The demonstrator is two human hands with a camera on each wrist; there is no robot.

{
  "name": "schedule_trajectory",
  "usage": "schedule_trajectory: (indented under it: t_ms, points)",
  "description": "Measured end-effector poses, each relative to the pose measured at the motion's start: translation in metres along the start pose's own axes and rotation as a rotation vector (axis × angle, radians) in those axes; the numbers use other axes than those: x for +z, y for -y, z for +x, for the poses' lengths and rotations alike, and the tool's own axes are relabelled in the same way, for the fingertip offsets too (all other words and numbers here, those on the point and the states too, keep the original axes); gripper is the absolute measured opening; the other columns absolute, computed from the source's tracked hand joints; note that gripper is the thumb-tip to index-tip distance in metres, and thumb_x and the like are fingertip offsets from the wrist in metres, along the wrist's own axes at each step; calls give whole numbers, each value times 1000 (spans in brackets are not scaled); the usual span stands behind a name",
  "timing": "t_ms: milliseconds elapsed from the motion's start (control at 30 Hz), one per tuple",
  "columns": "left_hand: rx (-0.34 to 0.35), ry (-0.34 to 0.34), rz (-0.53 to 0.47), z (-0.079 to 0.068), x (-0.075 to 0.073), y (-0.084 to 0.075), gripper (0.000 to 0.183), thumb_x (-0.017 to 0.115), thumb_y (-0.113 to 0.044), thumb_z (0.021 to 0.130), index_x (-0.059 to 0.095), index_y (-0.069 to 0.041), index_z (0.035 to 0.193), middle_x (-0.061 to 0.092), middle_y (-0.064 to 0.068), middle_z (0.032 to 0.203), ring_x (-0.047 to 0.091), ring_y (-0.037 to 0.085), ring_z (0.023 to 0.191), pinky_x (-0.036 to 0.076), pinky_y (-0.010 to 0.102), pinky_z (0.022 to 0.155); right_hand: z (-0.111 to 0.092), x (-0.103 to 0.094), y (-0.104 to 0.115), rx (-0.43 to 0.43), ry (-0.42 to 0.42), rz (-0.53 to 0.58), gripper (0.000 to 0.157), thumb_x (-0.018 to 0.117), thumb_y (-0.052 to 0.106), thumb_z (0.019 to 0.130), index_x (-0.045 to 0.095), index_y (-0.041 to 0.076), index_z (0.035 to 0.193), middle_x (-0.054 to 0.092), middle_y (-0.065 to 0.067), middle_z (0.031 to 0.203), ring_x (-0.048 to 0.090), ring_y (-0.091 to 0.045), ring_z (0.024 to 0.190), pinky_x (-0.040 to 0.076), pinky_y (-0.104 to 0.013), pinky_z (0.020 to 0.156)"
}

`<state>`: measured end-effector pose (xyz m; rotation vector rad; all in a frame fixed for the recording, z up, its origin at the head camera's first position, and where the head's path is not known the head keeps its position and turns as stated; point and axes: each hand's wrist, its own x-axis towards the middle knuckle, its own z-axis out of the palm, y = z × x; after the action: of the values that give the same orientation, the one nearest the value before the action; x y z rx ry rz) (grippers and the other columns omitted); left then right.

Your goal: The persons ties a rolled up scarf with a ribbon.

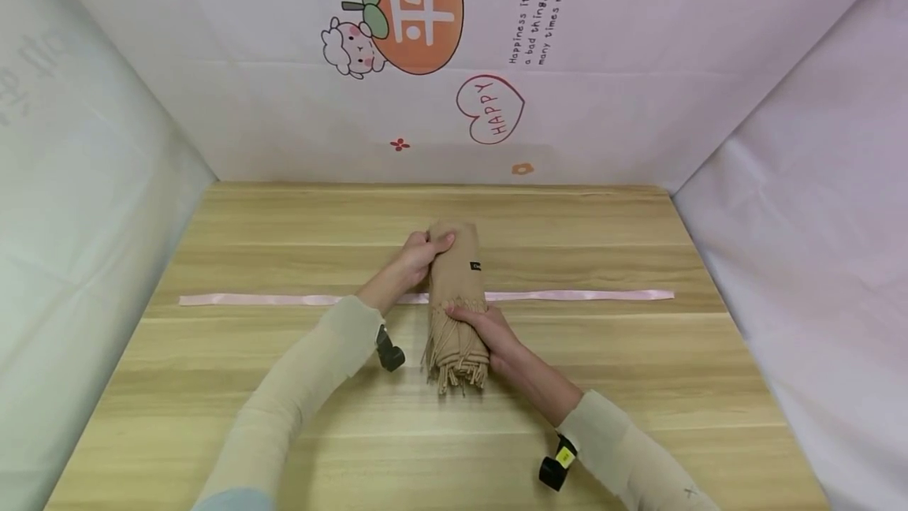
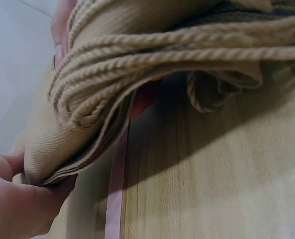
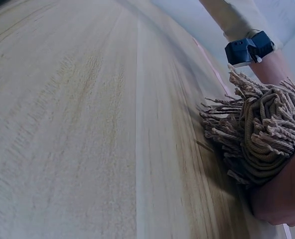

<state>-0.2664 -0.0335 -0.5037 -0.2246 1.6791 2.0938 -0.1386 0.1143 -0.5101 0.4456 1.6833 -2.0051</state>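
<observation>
A tan fringed scarf (image 1: 454, 278), folded into a long thick bundle with a small black label, lies lengthwise between both hands. My left hand (image 1: 420, 253) grips its far part from the left, thumb on top. On the right, my right hand (image 1: 491, 330) holds the bundle near the fringed end, its thumb over the top. Twisted tassels (image 3: 269, 129) hang out of the near end in the right wrist view. A pink ribbon (image 1: 255, 300) stretches across the table, passing under the scarf. In the left wrist view, the left thumb and fingers (image 2: 25, 199) pinch the folded layers.
The wooden table (image 1: 319, 424) is bordered by a white printed cloth (image 1: 284, 101) at the back and white cloth walls on both sides. Each wrist carries a small black camera, the left one (image 1: 389, 349) near the scarf's fringe.
</observation>
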Motion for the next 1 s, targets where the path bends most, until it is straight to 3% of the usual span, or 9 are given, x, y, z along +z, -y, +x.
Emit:
schedule_trajectory:
  t_ms: [367, 633, 833, 1000]
  points:
    - [13, -89, 136, 5, -5, 3, 36, 67, -12, 96, 57, 10, 123, 64, 7, 94, 65, 13, 74, 57, 21, 65, 4, 3, -3, 15, -14, -34, 42, 76, 23, 85, 59, 2, 118, 73, -6, 92, 73, -18, 77, 62, -31, 71]
    - [47, -134, 257, 5, -5, 5, 40, 67, -16, 96, 56, 7, 126, 65, 19, 115, 67, 21, 90, 59, 25, 73, 0, 1, 1, 29, -27, -59, 43, 77, 28, 85, 61, 1, 115, 74, -4, 87, 72, -17, 74, 61, -28, 70]
    - [63, -158, 285, 4, -4, 8, 40, 66, -18, 96, 56, 5, 126, 64, 19, 117, 67, 24, 96, 60, 28, 78, -8, -5, 3, 56, 24, -37, 40, 75, 28, 88, 63, -1, 113, 74, -3, 84, 73, -16, 74, 60, -28, 70]
    - [77, -165, 280, 0, 0, 9, 38, 67, -18, 96, 57, 5, 125, 66, 19, 117, 68, 25, 97, 61, 29, 79, -17, -12, 3, 82, 68, 19, 45, 71, 21, 91, 58, -7, 122, 74, -3, 89, 72, -15, 81, 61, -27, 77]
